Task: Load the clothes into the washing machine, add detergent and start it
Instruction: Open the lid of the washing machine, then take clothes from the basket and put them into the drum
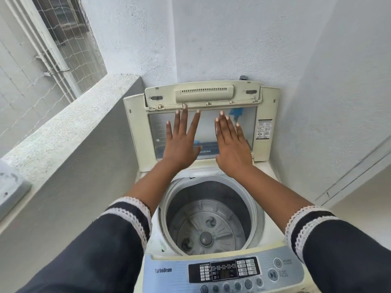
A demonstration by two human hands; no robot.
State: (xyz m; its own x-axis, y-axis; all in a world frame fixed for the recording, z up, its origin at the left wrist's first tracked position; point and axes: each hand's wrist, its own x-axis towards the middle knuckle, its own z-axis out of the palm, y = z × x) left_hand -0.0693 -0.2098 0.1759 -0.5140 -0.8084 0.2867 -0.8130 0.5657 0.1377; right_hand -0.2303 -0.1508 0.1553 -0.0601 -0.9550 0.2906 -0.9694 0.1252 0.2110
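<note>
A cream top-loading washing machine (148, 233) stands in the corner with its folding lid (137, 127) raised upright against the back wall. The steel drum (211, 218) below is bare, with only the pulsator at its bottom. My left hand (182, 138) and my right hand (232, 144) are both stretched out flat, fingers straight, in front of the lid's clear window; I cannot tell whether they touch it. The control panel (224, 271) with buttons and a dark display lies at the near edge. No clothes or detergent are in view.
A rough concrete ledge (69, 127) runs along the left of the machine, with a netted window opening (74, 39) above it. White walls close in behind and on the right. A grey object (10, 187) sits on the ledge at far left.
</note>
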